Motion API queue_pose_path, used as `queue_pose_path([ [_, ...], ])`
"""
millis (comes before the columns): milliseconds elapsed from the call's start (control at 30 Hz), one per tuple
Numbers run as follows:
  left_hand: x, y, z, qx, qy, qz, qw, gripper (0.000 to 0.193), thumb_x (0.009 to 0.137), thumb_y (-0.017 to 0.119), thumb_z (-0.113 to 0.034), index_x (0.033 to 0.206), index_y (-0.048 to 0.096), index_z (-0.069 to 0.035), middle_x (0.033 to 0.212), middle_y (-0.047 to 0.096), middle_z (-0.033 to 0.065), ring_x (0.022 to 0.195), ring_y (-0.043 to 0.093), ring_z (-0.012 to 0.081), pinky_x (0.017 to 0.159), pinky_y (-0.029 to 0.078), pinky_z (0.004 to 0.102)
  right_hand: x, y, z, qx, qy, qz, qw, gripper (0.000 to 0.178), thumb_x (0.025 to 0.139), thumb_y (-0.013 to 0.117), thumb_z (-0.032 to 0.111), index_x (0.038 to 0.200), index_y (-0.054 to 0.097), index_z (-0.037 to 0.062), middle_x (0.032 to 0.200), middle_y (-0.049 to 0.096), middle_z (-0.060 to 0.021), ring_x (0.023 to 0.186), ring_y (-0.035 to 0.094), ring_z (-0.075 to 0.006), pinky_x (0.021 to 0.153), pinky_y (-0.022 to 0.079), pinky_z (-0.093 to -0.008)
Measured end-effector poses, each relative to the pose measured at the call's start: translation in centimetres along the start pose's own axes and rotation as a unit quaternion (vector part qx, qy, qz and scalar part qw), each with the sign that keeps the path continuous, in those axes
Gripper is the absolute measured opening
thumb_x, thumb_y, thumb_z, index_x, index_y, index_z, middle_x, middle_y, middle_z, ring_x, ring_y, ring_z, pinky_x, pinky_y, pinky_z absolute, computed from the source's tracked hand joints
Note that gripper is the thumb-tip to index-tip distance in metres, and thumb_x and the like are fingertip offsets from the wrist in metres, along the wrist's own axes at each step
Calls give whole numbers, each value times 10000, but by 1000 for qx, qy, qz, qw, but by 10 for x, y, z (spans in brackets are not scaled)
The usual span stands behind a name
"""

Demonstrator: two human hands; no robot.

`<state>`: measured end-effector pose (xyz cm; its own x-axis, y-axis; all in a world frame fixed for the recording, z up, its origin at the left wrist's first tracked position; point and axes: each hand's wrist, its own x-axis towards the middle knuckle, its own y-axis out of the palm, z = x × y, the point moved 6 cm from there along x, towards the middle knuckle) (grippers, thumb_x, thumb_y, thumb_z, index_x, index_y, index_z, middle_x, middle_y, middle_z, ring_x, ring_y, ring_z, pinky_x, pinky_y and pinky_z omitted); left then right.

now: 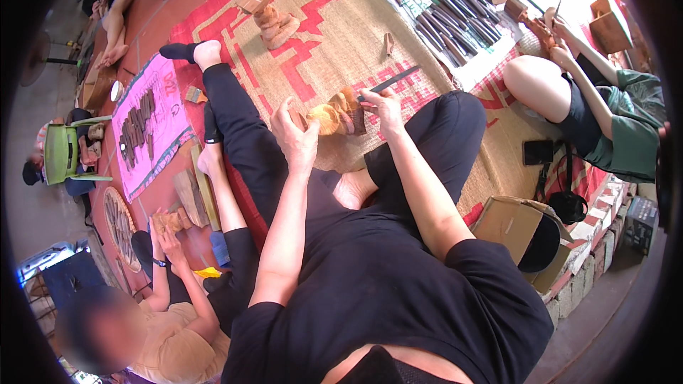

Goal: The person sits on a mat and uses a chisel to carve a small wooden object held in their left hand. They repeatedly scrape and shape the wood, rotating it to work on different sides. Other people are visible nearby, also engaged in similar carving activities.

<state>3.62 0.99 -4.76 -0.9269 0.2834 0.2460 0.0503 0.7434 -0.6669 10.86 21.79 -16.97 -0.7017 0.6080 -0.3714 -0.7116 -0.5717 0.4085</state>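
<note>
My left hand (295, 139) is closed round the left end of a wood carving (333, 115). The carving is pale yellow and brown, with rounded shapes, and hangs above the mat between my crossed legs. In my right hand (385, 108) is a long, flat, dark tool (398, 80), its free end pointing up and to the right; whether it is a file or a chisel is not clear. The right fingers sit close to the carving's right side. Beyond them, another carved wood figure (276, 27) stands on the mat, and a small wooden piece (388, 44) lies there.
A woven mat (341, 7) spreads ahead. Rows of dark-handled tools (445, 14) lie on white cloth, others on a pink cloth (160, 131). One person works wood at right, another at lower left beside wood blocks (188, 195). A cardboard box (498, 224) stands near my right elbow.
</note>
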Motion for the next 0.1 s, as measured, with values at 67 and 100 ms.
queue_pose_path([
  [67,1,0,1,2,-7,-2,1000,647,692,697,-125,1282,435,-72,1225,449,182,1201,416,341,1036,327,428,-9,3,-4,-21,15,17,1000,148,820,685,106,952,649,49,886,683,-54,778,639,-151,722,508,-301],
  [100,1,-2,1,3,-7,-3,1000,647,692,697,-125,1282,435,-72,1225,449,182,1201,416,341,1036,327,428,-12,6,-5,-30,22,26,999,152,824,689,112,961,663,51,900,685,-52,790,634,-148,742,503,-304],
])
